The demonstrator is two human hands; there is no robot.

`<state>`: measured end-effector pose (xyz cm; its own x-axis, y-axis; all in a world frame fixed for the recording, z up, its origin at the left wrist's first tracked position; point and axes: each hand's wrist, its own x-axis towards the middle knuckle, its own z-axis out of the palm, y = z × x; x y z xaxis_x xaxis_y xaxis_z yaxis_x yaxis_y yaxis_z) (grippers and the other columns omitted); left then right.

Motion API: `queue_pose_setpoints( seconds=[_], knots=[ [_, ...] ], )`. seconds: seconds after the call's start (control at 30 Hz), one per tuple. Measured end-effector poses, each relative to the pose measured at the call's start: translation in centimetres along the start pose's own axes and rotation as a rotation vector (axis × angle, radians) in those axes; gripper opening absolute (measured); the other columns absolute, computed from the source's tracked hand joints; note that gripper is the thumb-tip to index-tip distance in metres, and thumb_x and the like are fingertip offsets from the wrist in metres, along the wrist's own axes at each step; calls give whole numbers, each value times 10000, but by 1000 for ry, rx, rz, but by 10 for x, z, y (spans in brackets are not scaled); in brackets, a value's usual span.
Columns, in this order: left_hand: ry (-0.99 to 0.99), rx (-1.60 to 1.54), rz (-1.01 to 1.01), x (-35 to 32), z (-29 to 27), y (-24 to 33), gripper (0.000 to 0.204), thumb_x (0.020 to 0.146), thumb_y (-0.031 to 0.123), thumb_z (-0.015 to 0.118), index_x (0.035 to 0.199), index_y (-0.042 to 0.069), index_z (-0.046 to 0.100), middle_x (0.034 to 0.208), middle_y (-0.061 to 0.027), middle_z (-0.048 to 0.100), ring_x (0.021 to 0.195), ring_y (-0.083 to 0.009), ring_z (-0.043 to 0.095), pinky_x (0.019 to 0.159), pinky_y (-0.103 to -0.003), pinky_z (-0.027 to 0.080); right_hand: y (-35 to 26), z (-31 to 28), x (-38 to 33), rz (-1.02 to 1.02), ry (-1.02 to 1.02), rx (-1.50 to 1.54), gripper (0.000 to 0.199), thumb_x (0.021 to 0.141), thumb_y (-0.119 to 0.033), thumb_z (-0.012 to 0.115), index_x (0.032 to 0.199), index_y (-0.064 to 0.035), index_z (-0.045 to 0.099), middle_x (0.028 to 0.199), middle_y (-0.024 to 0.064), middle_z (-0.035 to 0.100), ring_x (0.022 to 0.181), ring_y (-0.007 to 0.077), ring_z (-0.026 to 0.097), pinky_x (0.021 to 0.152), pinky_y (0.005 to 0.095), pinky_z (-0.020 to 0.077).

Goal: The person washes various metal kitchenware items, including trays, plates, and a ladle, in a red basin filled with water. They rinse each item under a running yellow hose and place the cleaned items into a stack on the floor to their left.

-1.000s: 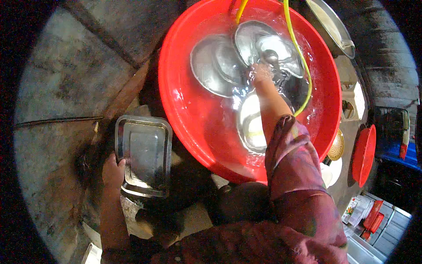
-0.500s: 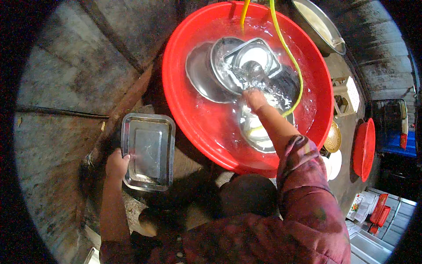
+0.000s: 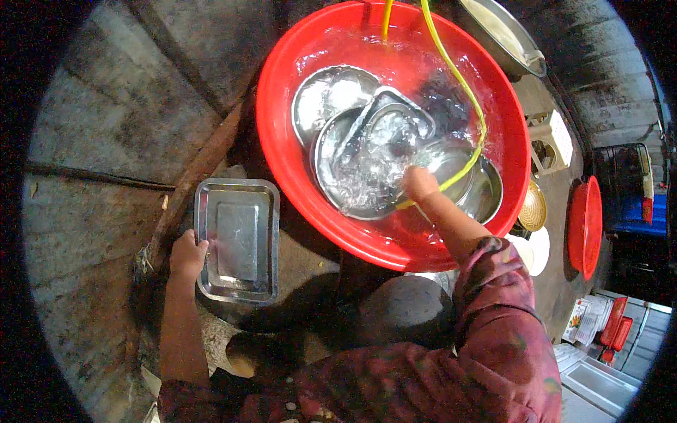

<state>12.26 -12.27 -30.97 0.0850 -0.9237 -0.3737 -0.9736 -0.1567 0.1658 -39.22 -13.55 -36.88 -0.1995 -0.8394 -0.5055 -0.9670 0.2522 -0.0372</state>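
My left hand [image 3: 187,255] grips the left rim of a rectangular metal tray [image 3: 240,241], held outside the basin with its hollow side up. Inside the big red basin [image 3: 303,180], my right hand [image 3: 421,185] is closed at the water's surface among splashes; what its fingers hold, if anything, I cannot make out. Just left of it lie a round metal pan [image 3: 326,180] and a rectangular metal tray [image 3: 425,121], partly under water. A round metal dish [image 3: 331,92] is farther left, and another metal pan [image 3: 488,194] is to the right. A yellow hose [image 3: 469,95] passes beneath my right hand.
A large metal bowl [image 3: 501,32] stands beyond the basin at the upper right. Down the right side are a cream plastic stool [image 3: 553,141], a tan woven-looking basket [image 3: 534,206], white dishes [image 3: 539,252] and a smaller red basin [image 3: 585,227]. A grimy wall [image 3: 99,233] runs along the left.
In the basin, the metal pans and tray have shifted and turned, with the tray and round pan moving nearer me. My right hand has moved slightly down and right; my left keeps hold of its tray.
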Motion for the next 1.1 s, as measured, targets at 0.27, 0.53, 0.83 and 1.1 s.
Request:
queue_pose_setpoints(
  seconds=[0.27, 0.53, 0.83, 1.1],
  knots=[
    [-107, -27, -57, 1, -2, -8, 324, 734, 234, 601, 958, 6, 544, 880, -193, 604, 848, -354, 570, 731, -431, 449, 35, 28, 59, 167, 106, -46, 215, 742, -197, 527, 818, -38, 649, 868, 158, 626, 857, 308, 604, 717, 360, 491],
    [-96, -13, -46, 0, 1, -11, 390, 738, 245, 605, 1003, -28, 519, 913, -215, 588, 878, -366, 558, 768, -428, 437, 25, 75, 103, 241, 277, 1545, 232, 808, -205, 485, 990, -64, 520, 817, 64, 542, 755, 211, 528, 618, 370, 444],
    [-65, -26, -51, -10, -15, 7, 333, 736, 234, 593, 961, -1, 523, 884, -207, 588, 857, -375, 552, 728, -440, 433, 16, -9, 44, 41, 97, 1820, 85, 738, -78, 529, 805, -50, 575, 691, 60, 561, 596, 167, 522, 521, 308, 416],
    [29, 12, -2, 5, 14, -11, 348, 738, 254, 605, 939, -21, 535, 895, -224, 585, 865, -385, 547, 743, -441, 433, 17, -66, 11, 75, 270, 1248, 41, 708, -71, 589, 725, -39, 571, 601, 7, 525, 515, 92, 459, 431, 239, 352]
  ],
)
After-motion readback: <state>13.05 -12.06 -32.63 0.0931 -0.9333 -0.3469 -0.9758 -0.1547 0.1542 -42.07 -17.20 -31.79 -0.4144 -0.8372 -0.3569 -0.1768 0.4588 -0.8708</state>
